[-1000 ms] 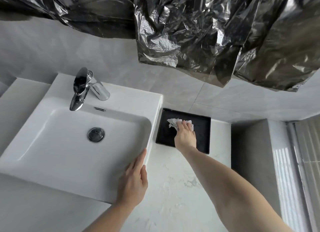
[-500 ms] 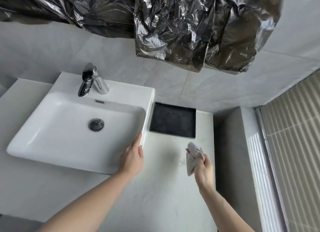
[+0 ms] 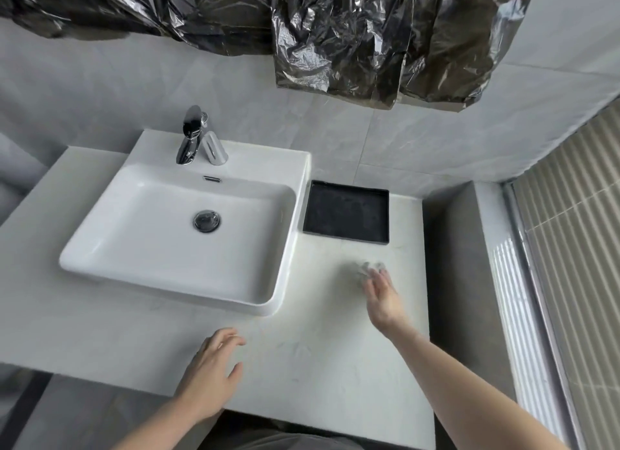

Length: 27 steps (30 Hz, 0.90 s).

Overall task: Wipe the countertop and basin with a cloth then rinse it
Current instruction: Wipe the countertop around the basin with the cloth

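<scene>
A white rectangular basin (image 3: 100, 248) with a chrome tap (image 3: 191, 135) and a round drain (image 3: 207, 220) sits on the pale countertop (image 3: 302, 355). My right hand (image 3: 380, 297) is blurred by motion over the countertop to the right of the basin, its fingers on a small crumpled whitish cloth (image 3: 364, 269). My left hand (image 3: 209, 377) hovers over the countertop's front part, below the basin's front right corner, fingers spread and holding nothing.
A black square tray (image 3: 345, 213) lies on the counter between the basin and the grey side wall (image 3: 459, 281). Crumpled dark plastic sheeting (image 3: 335, 36) hangs above. A ribbed window blind (image 3: 570, 248) is at the right.
My left hand let go of the basin's right rim and dropped to the counter's front. My right hand carried the cloth off the black tray and brought it down to the countertop.
</scene>
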Available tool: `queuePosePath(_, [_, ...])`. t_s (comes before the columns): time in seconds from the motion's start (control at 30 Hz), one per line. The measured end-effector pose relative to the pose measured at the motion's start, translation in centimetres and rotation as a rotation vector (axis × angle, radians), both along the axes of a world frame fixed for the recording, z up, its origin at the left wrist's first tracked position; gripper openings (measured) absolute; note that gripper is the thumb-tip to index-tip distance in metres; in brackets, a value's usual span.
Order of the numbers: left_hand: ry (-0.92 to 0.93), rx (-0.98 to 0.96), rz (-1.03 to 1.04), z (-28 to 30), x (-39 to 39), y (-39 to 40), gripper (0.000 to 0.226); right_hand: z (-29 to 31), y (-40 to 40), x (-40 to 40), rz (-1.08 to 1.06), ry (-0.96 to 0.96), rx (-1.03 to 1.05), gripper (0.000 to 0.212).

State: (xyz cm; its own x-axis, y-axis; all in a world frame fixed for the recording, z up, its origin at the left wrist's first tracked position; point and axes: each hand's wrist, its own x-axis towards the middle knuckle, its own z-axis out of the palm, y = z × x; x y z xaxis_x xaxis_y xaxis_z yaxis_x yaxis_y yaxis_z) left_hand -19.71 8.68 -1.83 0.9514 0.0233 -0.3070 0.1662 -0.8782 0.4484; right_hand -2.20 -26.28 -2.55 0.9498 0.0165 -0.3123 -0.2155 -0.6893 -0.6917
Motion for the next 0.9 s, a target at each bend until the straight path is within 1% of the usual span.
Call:
queuePosePath(0.03, [0.096,0.032,0.058,-1.1,-0.8,1.2,0.052,-0.9,0.6,0.0,0.050,0.035,-0.085,0.053])
queuePosePath(0.13, [0.290,0.114,0.210,-3.3,-1.7,4.1,0.080,-2.1,1.8,0.0,0.047,0.161,-0.262,0.072])
queuePosePath(0.23, [0.371,0.153,0.309,-3.9,-0.8,6.0,0.104,-2.9,2.3,0.4,0.054,0.191,-0.360,0.077])
queuePosePath(0.3, [0.450,0.163,0.385,-3.8,0.5,6.8,0.125,-3.4,2.6,1.3,0.070,0.179,-0.426,0.079])
queuePosePath(0.37, [0.546,0.178,0.419,-3.5,1.9,6.7,0.146,-4.0,2.9,2.1,0.086,0.183,-0.484,0.085])
queuePosePath(0.43, [0.627,0.159,0.447,-3.1,2.8,5.9,0.160,-4.8,3.7,2.7,0.083,0.224,-0.531,0.089])
queuePosePath(0.5, [0.665,0.130,0.473,-2.7,3.1,5.0,0.166,-5.7,4.6,3.0,0.064,0.262,-0.567,0.089])
queuePosePath(0.57, [0.718,0.112,0.479,-2.6,3.4,4.9,0.170,-6.4,5.8,3.0,0.103,0.232,-0.598,0.082])
queuePosePath(0.7, [0.817,0.082,0.493,-2.5,4.5,5.1,0.174,-7.2,9.0,3.0,0.254,0.086,-0.536,0.069])
queuePosePath(0.8, [0.858,0.065,0.511,-2.3,4.9,5.0,0.176,-7.4,11.8,3.8,0.368,0.037,-0.464,0.067])
queuePosePath(0.9, [0.857,0.051,0.509,-2.4,4.9,4.9,0.176,-7.7,13.6,4.5,0.507,-0.021,-0.458,0.067])
